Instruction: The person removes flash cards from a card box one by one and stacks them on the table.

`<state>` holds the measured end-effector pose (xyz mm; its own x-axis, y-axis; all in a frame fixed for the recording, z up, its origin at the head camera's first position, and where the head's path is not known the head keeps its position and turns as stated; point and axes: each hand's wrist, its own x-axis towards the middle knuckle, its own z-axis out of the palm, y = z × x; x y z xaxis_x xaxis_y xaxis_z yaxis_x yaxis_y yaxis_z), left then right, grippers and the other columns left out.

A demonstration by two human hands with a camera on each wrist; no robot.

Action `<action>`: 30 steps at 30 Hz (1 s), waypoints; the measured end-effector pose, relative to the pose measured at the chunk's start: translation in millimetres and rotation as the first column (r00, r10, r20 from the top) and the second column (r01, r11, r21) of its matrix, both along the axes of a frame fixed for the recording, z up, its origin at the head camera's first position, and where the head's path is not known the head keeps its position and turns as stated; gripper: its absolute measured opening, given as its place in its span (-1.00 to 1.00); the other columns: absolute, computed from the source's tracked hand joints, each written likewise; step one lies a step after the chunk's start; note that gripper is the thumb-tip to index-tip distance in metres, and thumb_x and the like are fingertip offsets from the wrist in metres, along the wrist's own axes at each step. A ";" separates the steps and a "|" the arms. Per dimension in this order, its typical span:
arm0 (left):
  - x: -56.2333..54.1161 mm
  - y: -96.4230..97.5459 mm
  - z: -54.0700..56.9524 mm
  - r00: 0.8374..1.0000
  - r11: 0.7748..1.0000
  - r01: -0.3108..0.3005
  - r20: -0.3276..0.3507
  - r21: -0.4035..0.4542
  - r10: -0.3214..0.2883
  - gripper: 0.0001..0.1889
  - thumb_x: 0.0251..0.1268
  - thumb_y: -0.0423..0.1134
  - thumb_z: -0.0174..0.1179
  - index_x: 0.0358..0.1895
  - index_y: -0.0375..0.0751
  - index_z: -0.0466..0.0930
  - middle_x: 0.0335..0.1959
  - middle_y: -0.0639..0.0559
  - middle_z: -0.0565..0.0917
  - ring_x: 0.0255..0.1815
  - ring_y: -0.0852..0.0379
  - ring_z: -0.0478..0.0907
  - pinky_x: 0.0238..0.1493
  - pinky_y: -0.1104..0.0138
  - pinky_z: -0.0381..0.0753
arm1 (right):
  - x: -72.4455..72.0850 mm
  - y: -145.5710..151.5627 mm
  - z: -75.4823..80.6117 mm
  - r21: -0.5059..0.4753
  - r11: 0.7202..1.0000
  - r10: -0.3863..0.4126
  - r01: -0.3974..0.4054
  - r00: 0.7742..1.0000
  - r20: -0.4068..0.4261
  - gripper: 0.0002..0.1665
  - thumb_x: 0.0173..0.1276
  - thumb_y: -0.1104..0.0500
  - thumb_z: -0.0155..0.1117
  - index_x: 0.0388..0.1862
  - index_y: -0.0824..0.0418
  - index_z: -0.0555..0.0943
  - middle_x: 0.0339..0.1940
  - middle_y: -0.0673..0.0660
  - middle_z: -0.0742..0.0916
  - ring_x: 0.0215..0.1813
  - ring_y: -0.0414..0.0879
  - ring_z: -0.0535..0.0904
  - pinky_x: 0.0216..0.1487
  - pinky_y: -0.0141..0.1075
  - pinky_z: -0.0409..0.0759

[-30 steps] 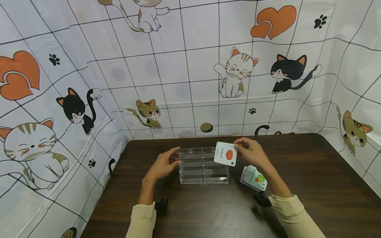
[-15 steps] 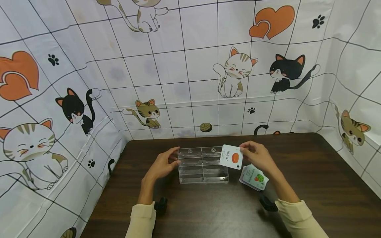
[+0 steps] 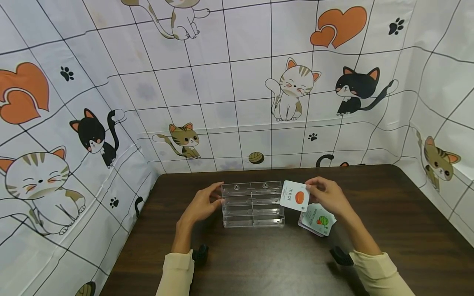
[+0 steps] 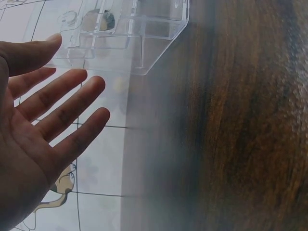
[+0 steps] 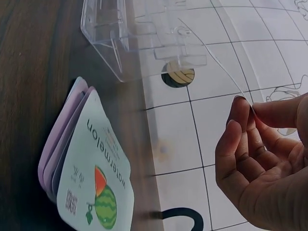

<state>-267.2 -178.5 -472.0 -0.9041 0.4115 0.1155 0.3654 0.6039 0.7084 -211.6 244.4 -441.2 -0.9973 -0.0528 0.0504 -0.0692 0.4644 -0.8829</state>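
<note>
A clear plastic tiered rack (image 3: 237,210) with two columns of stepped compartments stands on the table. My left hand (image 3: 201,204) is at its left side, fingers fairly straight, thumb and fingertips by the rack's edge; whether they press on it I cannot tell. My right hand (image 3: 328,198) pinches a white flashcard (image 3: 293,195) printed "meat" by its edge, raised just right of the rack. In the right wrist view this card shows only as a thin edge (image 5: 219,60). Under the right hand lies a stack of flashcards (image 3: 317,220), a green "watermelon" card (image 5: 98,163) on top.
The dark wooden table (image 3: 259,259) runs up to a white cloth backdrop (image 3: 207,90) printed with cats, hearts and grid lines. The card stack sits close to the rack's right side. Each wrist wears a black camera mount (image 3: 200,254).
My right hand has moved to the right with the meat card, from over the rack's right end to beside it. The left hand and the rack stay in place.
</note>
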 end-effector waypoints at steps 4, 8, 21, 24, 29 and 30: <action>-1.0 -0.4 -0.5 1.000 1.000 0.007 -0.009 -0.008 -0.007 -0.32 0.55 -0.31 0.31 0.65 -0.12 0.33 0.35 -0.24 0.65 0.25 -0.19 0.72 0.17 -0.06 0.75 | 1.0 5.0 -2.1 0.013 1.000 -0.009 0.009 1.000 -0.013 -0.63 0.70 0.19 0.17 0.25 0.46 0.60 -0.02 0.36 0.80 -0.22 -0.14 0.74 -0.20 -0.28 0.77; -1.0 0.0 -0.6 1.000 1.000 0.003 -0.008 -0.011 -0.003 -0.32 0.54 -0.31 0.31 0.65 -0.12 0.33 0.34 -0.25 0.65 0.25 -0.20 0.72 0.16 -0.06 0.75 | 1.6 8.9 -4.6 0.024 0.999 -0.027 0.027 1.000 -0.011 -0.63 0.69 0.20 0.18 0.25 0.46 0.60 -0.06 0.33 0.81 -0.26 -0.18 0.70 -0.26 -0.31 0.73; -0.9 1.5 0.8 1.000 1.000 -0.002 0.001 -0.006 0.002 -0.32 0.54 -0.31 0.31 0.65 -0.10 0.33 0.34 -0.25 0.66 0.26 -0.19 0.72 0.17 -0.06 0.75 | 9.8 20.3 -5.1 0.048 0.997 -0.062 0.062 0.998 0.014 -0.61 0.70 0.16 0.18 0.27 0.44 0.60 -0.08 0.29 0.80 -0.24 -0.11 0.69 -0.27 -0.30 0.69; -1.1 1.4 1.0 1.000 1.000 -0.004 0.004 -0.012 0.004 -0.32 0.55 -0.30 0.31 0.66 -0.09 0.33 0.35 -0.24 0.66 0.26 -0.18 0.72 0.17 -0.06 0.75 | 11.4 23.4 -6.5 0.050 0.996 -0.078 0.077 0.996 0.033 -0.60 0.70 0.14 0.18 0.27 0.43 0.60 -0.05 0.32 0.80 -0.22 -0.09 0.70 -0.24 -0.31 0.71; 0.0 1.0 1.3 1.000 1.000 -0.004 0.012 -0.009 0.004 -0.31 0.55 -0.30 0.31 0.66 -0.08 0.32 0.36 -0.24 0.65 0.27 -0.19 0.72 0.17 -0.07 0.74 | 14.1 30.0 -11.5 0.066 0.995 -0.083 0.080 0.996 0.038 -0.59 0.71 0.16 0.15 0.27 0.48 0.59 -0.03 0.36 0.80 -0.23 -0.14 0.70 -0.23 -0.32 0.73; 0.3 0.8 0.9 1.000 1.000 -0.004 0.009 -0.007 0.004 -0.31 0.54 -0.30 0.31 0.66 -0.09 0.33 0.35 -0.25 0.65 0.26 -0.19 0.72 0.17 -0.07 0.75 | 14.6 31.2 -12.3 0.067 0.994 -0.084 0.081 0.996 0.036 -0.59 0.71 0.16 0.15 0.27 0.48 0.59 -0.03 0.36 0.80 -0.23 -0.15 0.70 -0.22 -0.31 0.74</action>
<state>-266.9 -177.7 -471.2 -0.9066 0.4089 0.1047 0.3569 0.6101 0.7074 -197.0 275.5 -453.5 -0.9995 0.0281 0.0105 0.0058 0.5237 -0.8519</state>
